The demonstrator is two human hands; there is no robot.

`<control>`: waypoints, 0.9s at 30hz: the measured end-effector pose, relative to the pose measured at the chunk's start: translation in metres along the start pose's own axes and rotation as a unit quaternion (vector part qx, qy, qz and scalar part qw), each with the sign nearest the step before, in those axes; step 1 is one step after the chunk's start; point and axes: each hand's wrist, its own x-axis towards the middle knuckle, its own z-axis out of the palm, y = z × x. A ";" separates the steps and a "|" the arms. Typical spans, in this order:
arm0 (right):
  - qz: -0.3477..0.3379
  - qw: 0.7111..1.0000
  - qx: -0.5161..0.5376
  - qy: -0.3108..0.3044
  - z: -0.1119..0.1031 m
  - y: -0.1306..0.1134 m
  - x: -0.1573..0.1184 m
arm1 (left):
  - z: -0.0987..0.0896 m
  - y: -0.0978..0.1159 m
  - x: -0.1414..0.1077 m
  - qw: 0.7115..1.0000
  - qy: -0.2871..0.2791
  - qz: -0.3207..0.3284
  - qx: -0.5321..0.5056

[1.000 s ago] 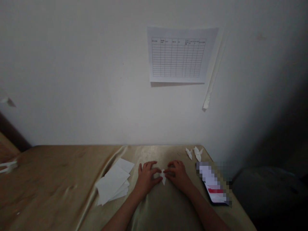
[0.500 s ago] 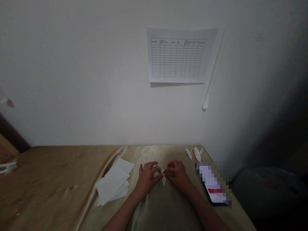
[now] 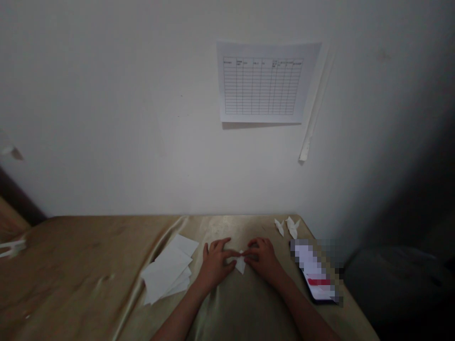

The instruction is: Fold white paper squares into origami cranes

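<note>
A small piece of folded white paper (image 3: 240, 265) lies between my hands at the front middle of the cloth-covered table. My left hand (image 3: 217, 259) touches its left side, with the index finger stretched across its upper part and the thumb at its left edge. From the right, my right hand (image 3: 262, 255) pinches the paper between thumb and index finger. The other fingers of both hands are partly spread. Two folded white paper figures with pointed tips, a smaller one (image 3: 279, 228) and a larger one (image 3: 292, 228), rest beyond my right hand.
Several loose white paper sheets (image 3: 168, 267) overlap left of my left hand. A phone (image 3: 315, 272), its screen blurred out, lies right of my right forearm. The gold tablecloth (image 3: 88, 279) has raised folds. A printed table sheet (image 3: 263, 83) hangs on the wall behind.
My left index finger has extended over the paper and the left thumb has drawn back slightly. More of the paper's lower part shows, wider than before. My right hand stays nearly still.
</note>
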 end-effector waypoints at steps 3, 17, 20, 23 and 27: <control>-0.001 1.000 0.005 -0.006 0.000 0.001 0.000 | -0.001 0.001 0.000 1.000 -0.009 -0.015 0.005; -0.028 1.000 0.009 0.000 -0.004 0.003 0.000 | -0.005 0.003 0.001 0.999 -0.017 -0.029 -0.001; -0.033 0.999 0.023 0.000 -0.007 0.002 -0.001 | -0.003 0.001 0.000 1.000 -0.017 -0.025 -0.002; -0.033 0.999 0.038 -0.001 -0.011 0.000 -0.003 | -0.003 0.000 0.000 1.000 -0.015 -0.020 -0.001; -0.036 0.998 0.050 -0.007 -0.013 -0.001 -0.003 | -0.004 0.000 0.000 1.000 -0.016 -0.018 0.001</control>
